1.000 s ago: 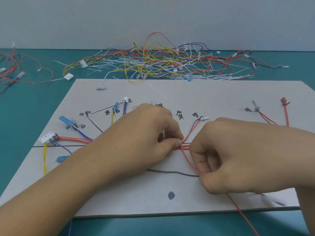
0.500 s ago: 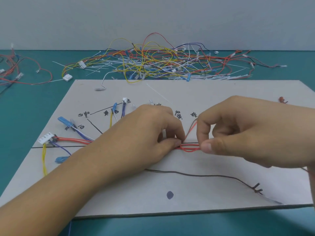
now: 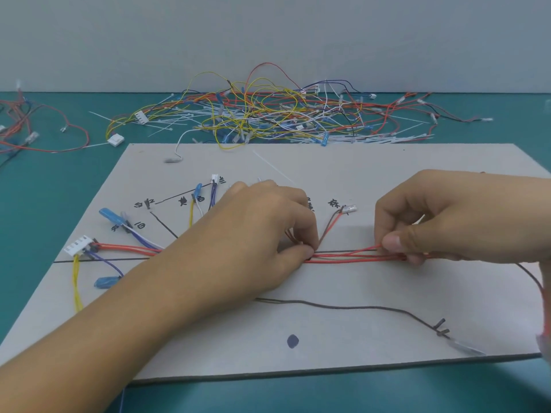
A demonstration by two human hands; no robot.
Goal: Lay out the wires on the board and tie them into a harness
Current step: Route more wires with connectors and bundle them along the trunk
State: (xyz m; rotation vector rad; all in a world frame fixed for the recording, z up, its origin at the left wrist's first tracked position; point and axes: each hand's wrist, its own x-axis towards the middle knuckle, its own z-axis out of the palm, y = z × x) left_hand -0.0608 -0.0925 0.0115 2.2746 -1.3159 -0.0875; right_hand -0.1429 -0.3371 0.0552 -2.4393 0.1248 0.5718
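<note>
A grey board (image 3: 343, 171) with drawn black lines and labels lies on the teal table. A bundle of red wires (image 3: 346, 256) runs along the board's horizontal line. My left hand (image 3: 262, 234) pinches the bundle at the board's middle. My right hand (image 3: 441, 222) pinches the same red wires farther right, between thumb and forefinger. A white connector (image 3: 78, 245) with red, yellow and purple wires sits at the left end. A loose dark wire (image 3: 351, 307) curves across the board's near part. Branch wires with blue terminals (image 3: 111, 216) lie at the labels.
A tangled pile of coloured wires and white cable ties (image 3: 268, 117) lies behind the board. More red wires (image 3: 41, 135) sit at the far left of the table. A single white cable tie (image 3: 272, 169) lies on the board's far part.
My right hand let go of the lower red wire, rose to the horizontal line and slid right along the red bundle, drawing it straight. My left hand stayed put.
</note>
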